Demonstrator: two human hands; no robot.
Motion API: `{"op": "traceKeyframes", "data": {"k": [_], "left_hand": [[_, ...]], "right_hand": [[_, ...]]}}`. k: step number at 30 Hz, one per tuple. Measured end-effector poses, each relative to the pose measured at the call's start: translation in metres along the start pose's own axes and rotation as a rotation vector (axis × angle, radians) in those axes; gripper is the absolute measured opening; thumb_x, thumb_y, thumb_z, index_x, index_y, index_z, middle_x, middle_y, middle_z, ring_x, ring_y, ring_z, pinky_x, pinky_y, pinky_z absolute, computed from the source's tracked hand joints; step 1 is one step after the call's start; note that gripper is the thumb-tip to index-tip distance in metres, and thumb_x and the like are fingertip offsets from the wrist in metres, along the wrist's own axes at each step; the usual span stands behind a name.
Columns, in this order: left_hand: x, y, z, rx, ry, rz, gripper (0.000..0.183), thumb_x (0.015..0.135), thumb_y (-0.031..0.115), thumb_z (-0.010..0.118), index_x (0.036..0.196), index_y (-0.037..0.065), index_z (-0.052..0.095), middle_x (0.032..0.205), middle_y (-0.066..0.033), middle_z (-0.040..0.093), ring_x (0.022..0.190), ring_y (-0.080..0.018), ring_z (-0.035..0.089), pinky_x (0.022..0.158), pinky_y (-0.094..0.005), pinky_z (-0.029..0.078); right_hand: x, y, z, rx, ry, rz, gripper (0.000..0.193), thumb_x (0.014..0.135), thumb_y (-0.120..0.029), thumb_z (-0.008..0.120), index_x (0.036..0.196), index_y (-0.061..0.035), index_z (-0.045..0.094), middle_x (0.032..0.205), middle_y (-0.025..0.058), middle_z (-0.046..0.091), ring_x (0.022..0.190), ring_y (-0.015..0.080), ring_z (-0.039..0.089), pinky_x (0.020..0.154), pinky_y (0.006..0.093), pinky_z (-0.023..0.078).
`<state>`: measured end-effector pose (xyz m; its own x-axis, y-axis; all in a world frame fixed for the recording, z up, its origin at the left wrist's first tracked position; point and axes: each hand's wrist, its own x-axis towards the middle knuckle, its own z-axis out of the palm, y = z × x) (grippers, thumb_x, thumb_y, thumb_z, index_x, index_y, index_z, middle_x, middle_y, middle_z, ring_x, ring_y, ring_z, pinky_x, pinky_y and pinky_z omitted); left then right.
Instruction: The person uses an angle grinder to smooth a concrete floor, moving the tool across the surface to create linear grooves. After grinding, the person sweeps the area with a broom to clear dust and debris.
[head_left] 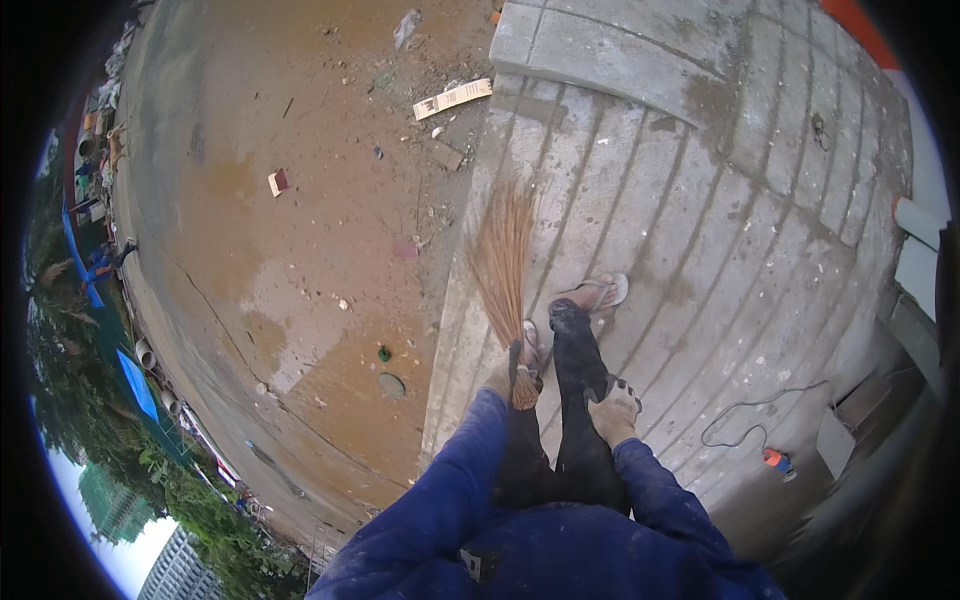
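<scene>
I am observing the left hand [497, 373] reaching forward on an extended forearm, its grip holding the bound end of the broom [505, 250], whose bristles are fanning away over the grooved concrete [680, 300] along its edge by the muddy ground [330, 260]; whether the tips are touching, I cannot tell. I am finding the right hand [615, 405] resting against the right dark trouser leg [578, 365] near the knee, its fingers bending, and I cannot tell whether that grip is clasping the cloth.
</scene>
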<state>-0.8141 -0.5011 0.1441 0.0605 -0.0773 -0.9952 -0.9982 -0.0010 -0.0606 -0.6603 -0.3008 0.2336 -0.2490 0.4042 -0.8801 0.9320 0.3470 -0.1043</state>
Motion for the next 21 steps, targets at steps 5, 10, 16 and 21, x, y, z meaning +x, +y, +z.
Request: {"op": "traceKeyframes", "data": {"k": [5,10,16,21], "left_hand": [[-0.051,-0.054,-0.096,-0.417,0.152,0.100,0.040,0.101,0.047,0.060,0.113,0.010,0.053,0.087,-0.0170,0.063,0.070,-0.0357,0.066,0.061,-0.0524,0.058],[-0.126,-0.011,0.020,0.102,0.282,0.235,0.041,0.101,0.042,0.067,0.114,0.006,0.053,0.084,-0.0176,0.064,0.065,-0.0311,0.068,0.058,-0.0443,0.059],[-0.174,0.052,0.185,1.238,-0.114,0.824,0.045,0.100,0.032,0.067,0.133,0.006,0.049,0.100,-0.0169,0.067,0.081,-0.0314,0.068,0.070,-0.0419,0.054],[-0.166,0.074,0.295,1.991,-0.466,0.960,0.065,0.099,0.045,0.060,0.149,0.008,0.044,0.121,-0.0277,0.069,0.111,-0.0475,0.066,0.096,-0.0542,0.051]], "right_hand": [[-0.003,-0.021,0.006,0.035,-0.032,0.006,0.061,0.091,-0.051,0.067,0.135,-0.0084,0.062,0.131,0.0154,0.065,0.126,0.0350,0.059,0.107,0.0547,0.044],[0.001,-0.031,-0.009,0.033,-0.058,0.018,0.060,0.093,-0.052,0.064,0.135,-0.0094,0.061,0.133,0.0153,0.066,0.128,0.0342,0.060,0.106,0.0541,0.045],[0.006,-0.021,-0.035,0.247,-0.025,0.095,0.058,0.094,-0.051,0.063,0.136,-0.0106,0.061,0.134,0.0157,0.065,0.125,0.0351,0.062,0.104,0.0543,0.046],[0.011,-0.010,-0.059,0.332,0.035,0.163,0.057,0.095,-0.051,0.063,0.134,-0.0100,0.061,0.131,0.0171,0.066,0.124,0.0370,0.062,0.104,0.0542,0.046]]}}
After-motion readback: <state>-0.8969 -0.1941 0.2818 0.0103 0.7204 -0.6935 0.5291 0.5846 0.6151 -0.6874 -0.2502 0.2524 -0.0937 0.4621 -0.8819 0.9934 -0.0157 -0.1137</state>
